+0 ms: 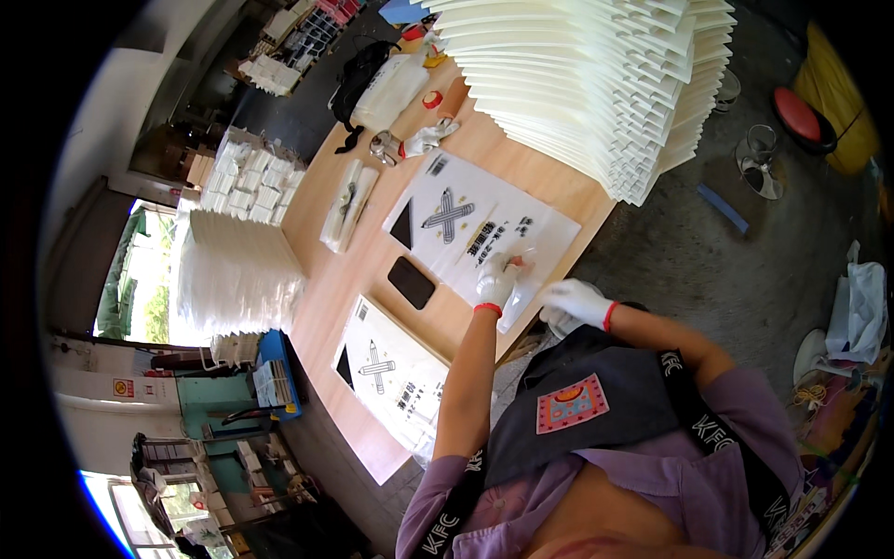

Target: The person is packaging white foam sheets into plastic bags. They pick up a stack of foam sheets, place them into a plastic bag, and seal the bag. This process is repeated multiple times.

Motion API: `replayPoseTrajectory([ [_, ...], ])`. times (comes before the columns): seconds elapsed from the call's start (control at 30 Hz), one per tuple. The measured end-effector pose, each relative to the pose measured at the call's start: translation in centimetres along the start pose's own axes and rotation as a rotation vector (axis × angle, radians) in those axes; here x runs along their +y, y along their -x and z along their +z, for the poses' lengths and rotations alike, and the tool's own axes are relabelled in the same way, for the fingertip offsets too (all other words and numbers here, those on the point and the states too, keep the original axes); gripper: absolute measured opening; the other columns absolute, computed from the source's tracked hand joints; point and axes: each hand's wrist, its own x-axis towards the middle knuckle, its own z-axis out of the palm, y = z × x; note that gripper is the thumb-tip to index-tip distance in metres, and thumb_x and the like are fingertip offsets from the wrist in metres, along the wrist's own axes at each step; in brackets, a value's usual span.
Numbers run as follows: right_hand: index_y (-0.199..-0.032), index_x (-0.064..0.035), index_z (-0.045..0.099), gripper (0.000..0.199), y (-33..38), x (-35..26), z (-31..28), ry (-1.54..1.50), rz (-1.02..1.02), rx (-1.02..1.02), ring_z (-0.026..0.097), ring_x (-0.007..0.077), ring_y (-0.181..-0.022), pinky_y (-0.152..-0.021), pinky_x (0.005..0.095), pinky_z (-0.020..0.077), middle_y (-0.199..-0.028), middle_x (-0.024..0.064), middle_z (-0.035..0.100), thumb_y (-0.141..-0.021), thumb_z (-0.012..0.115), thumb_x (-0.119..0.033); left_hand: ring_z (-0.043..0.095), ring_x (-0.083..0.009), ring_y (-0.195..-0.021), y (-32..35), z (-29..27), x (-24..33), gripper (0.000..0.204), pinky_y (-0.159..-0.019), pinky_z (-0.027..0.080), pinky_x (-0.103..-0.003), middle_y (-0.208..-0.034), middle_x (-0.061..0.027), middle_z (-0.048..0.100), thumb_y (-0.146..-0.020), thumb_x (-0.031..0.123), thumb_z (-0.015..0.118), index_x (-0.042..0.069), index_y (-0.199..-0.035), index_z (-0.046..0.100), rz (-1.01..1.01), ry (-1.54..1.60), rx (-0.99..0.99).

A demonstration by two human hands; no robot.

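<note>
A clear plastic bag (438,196) with black pencil drawings and lettering lies flat on the table, a white sheet or pad inside it. My left hand (496,281), in a white glove with a red cuff, is at the bag's near right end. Its fingers are pinched on the clear plastic there, with bare fingertips showing. Beside it, at the table's near edge, my right hand (577,303) wears a similar glove. Its fingers are curled together; whatever they hold is hidden. A dark phone (411,282) lies left of the bag. Closer to me is a stack of similar printed packs (386,368).
A tall stack of white sheets (577,84) rises at the table's far right. Another white stack (237,275) stands at the left edge. Farther back lie a rolled plastic bundle (349,205), a spare glove (428,138), a tape roll (432,100) and a black bag (361,79).
</note>
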Motion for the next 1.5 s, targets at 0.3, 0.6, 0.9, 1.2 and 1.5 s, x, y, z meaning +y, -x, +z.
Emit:
replayPoseTrajectory([
  [0.3,-0.119,-0.0156,0.06,0.043,-11.3,-1.7,-3.1,0.95,-0.331,0.394,0.063,0.0176,-0.074,-0.066,0.033,0.0498,-0.088,0.0101,0.065,-0.094,0.038,-0.043,0.052,-0.0127,-0.059,-3.6,-8.3,1.3,0.014,-0.065,0.046,-0.026,-0.081,-0.0086,0.062,-0.093,0.008,0.047,0.007,-0.101,0.059,-0.038,0.829,0.271],
  [0.6,-0.119,-0.0163,0.059,0.047,-2.1,-14.3,1.6,0.498,-0.118,0.019,0.064,0.0171,-0.079,-0.065,0.0325,0.0534,-0.102,0.0076,0.064,-0.092,0.04,-0.049,0.045,-0.0047,-0.054,-0.7,-11.2,10.9,0.023,-0.047,0.036,-0.018,-0.1,-0.0072,0.069,-0.093,0.004,0.047,0.009,-0.114,0.054,-0.089,0.549,0.056],
  [0.9,-0.115,-0.0094,0.056,0.034,-7.1,-12.5,2.7,0.839,-0.939,-0.05,0.063,0.0294,-0.096,-0.086,0.0417,0.0478,-0.115,0.0142,0.059,-0.083,0.058,-0.023,0.056,-0.0099,-0.057,2.5,-12.6,12.9,0.026,-0.054,0.045,-0.024,-0.09,-0.0028,0.071,-0.087,0.006,0.059,0.007,-0.113,0.058,0.14,0.08,0.137],
  [1.2,-0.103,-0.0037,0.064,0.027,16.7,-33.7,-12.2,1.487,-1.623,0.745,0.061,0.0275,-0.096,-0.084,0.0364,0.0484,-0.102,0.0113,0.065,-0.087,0.059,-0.025,0.051,-0.0325,-0.107,2.0,-16.6,18.8,0.057,-0.091,0.041,-0.042,-0.113,-0.0146,0.056,-0.075,0.026,0.074,0.009,-0.125,0.052,0.392,-0.618,0.615],
  [1.5,-0.107,-0.012,0.065,0.027,16.4,-40.5,-20.5,1.73,-1.228,0.768,0.059,0.0245,-0.094,-0.085,0.037,0.0456,-0.101,0.0061,0.065,-0.09,0.052,-0.03,0.056,-0.0221,-0.106,-6.3,-13.4,28.6,0.054,-0.089,0.046,-0.033,-0.118,-0.0177,0.058,-0.093,0.037,0.056,-0.001,-0.128,0.044,0.396,0.757,-0.133],
])
